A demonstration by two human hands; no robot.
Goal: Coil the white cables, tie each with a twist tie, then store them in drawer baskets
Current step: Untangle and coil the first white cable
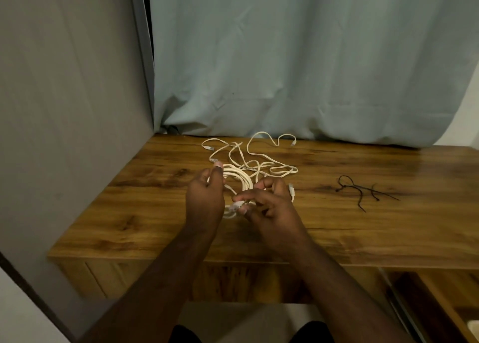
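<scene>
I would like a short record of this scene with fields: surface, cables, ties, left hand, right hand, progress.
surface: wooden table
cables: coil in the hands; loose cables lie tangled behind it
ties: dark twist ties on the table, right of the hands, untouched
left hand: holds the coil
right hand: pinches a cable end
progress: coil not yet tied

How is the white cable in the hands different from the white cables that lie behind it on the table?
The coiled cable is wound into round loops, while the loose cables sprawl in open, tangled curves. The coiled cable is gripped by the left hand and the right hand; the loose cables lie untouched on the wooden table, farther from the person. Both are white with pale plugs at their ends.
</scene>
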